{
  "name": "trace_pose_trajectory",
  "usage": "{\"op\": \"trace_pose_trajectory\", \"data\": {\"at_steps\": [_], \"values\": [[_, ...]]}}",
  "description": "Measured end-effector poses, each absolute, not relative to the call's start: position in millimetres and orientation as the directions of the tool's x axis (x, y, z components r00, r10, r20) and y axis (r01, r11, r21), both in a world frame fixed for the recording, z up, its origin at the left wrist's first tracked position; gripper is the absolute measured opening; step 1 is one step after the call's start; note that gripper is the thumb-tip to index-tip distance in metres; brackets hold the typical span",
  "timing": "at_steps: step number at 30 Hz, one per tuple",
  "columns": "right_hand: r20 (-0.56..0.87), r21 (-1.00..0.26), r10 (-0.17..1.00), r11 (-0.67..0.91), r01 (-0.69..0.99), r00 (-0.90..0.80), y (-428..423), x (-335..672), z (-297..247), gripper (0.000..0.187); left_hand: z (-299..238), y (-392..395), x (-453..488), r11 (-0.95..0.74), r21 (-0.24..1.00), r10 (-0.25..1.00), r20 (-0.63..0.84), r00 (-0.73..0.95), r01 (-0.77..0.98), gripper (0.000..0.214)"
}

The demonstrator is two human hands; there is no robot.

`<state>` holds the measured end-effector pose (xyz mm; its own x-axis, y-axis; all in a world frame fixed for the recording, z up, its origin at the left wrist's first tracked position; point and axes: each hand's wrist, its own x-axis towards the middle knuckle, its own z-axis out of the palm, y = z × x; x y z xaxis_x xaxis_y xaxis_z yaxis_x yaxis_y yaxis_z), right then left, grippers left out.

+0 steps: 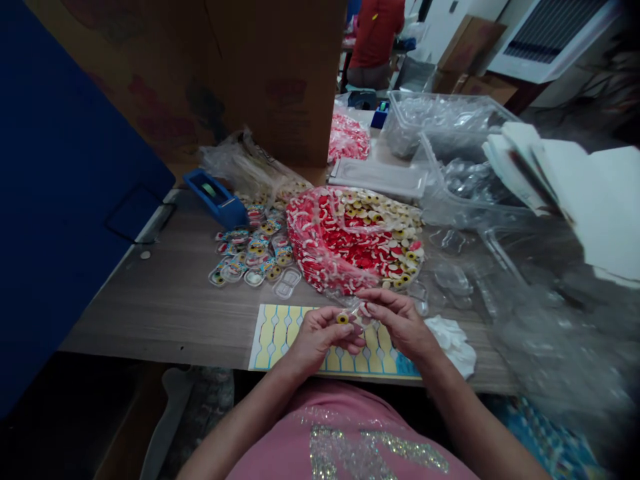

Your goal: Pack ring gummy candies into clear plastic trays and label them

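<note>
Over a yellow label sheet near the table's front edge, my two hands meet. My left hand pinches a small clear plastic case, with a yellow round piece with a dark centre showing in it. Between the fingers of my right hand is a small red-and-white piece, held at the case's right side. Just beyond lies an open plastic bag full of red-and-white pieces and yellow eye-like pieces. Several filled cases are heaped left of the bag. A crumpled white cloth or tissue rests beside my right wrist.
A blue tape dispenser stands behind the heap, before a large cardboard box. Clear bins of plastic cases stand at the right, with white cards on them. A blue panel borders the left. A person in red is farther back.
</note>
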<state>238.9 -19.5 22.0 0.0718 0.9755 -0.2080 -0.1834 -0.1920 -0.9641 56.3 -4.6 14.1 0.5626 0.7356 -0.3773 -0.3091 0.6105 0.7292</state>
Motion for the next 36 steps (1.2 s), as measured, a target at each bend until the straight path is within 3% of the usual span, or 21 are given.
{"op": "trace_pose_trajectory", "data": {"at_steps": [6,9,11,14,18,20,22,24,27,31,33,36], "values": [[-0.172,-0.971,0.962,-0.128,-0.204,0.215,-36.6,221.1,20.8,0.016,15.5,-3.5,57.9,0.593,0.764,0.724,-0.366,0.585,-0.256,0.035],[-0.175,-0.961,0.948,-0.107,-0.254,0.264,-45.5,207.4,16.9,0.027,13.3,-2.7,59.6,0.575,0.784,0.750,-0.390,0.534,-0.235,0.032],[-0.201,-0.941,0.951,-0.121,-0.316,0.235,-49.8,203.9,14.0,0.033,13.4,-3.7,59.3,0.585,0.783,0.742,-0.413,0.528,-0.210,0.030],[-0.227,-0.927,0.969,-0.186,-0.324,0.093,-58.4,212.0,11.9,0.021,16.6,-9.6,55.8,0.611,0.780,0.685,-0.436,0.583,-0.134,0.026],[-0.250,-0.962,0.965,-0.256,-0.094,-0.077,-70.2,251.7,17.1,0.017,19.2,-18.7,49.6,0.653,0.756,0.623,-0.502,0.600,-0.046,0.024],[-0.192,-0.977,0.980,-0.196,0.083,0.046,-66.3,279.4,22.9,0.012,17.8,-18.3,50.1,0.664,0.744,0.643,-0.524,0.559,-0.066,0.025],[0.011,-0.944,0.973,-0.066,0.323,0.231,-51.0,302.9,30.5,0.009,16.2,-13.7,55.2,0.654,0.747,0.682,-0.516,0.519,-0.117,0.027],[0.241,-0.780,0.941,0.043,0.625,0.236,-27.0,315.0,39.0,0.010,16.1,-6.6,64.1,0.627,0.764,0.715,-0.486,0.502,-0.153,0.029],[0.284,-0.457,0.957,0.081,0.886,0.060,7.2,313.8,50.1,0.015,19.3,3.4,76.7,0.595,0.783,0.741,-0.447,0.501,-0.181,0.030],[0.269,-0.192,0.963,0.032,0.981,0.022,10.8,320.4,53.8,0.017,22.6,9.5,71.1,0.601,0.768,0.760,-0.465,0.454,-0.220,0.033],[0.298,-0.185,0.952,-0.011,0.983,0.067,-6.2,333.3,49.6,0.018,21.9,9.5,60.7,0.604,0.760,0.770,-0.480,0.420,-0.239,0.032],[0.217,-0.295,0.975,0.017,0.955,0.050,-35.7,341.0,39.7,0.020,20.1,6.8,52.9,0.624,0.747,0.749,-0.485,0.452,-0.231,0.029]]}}
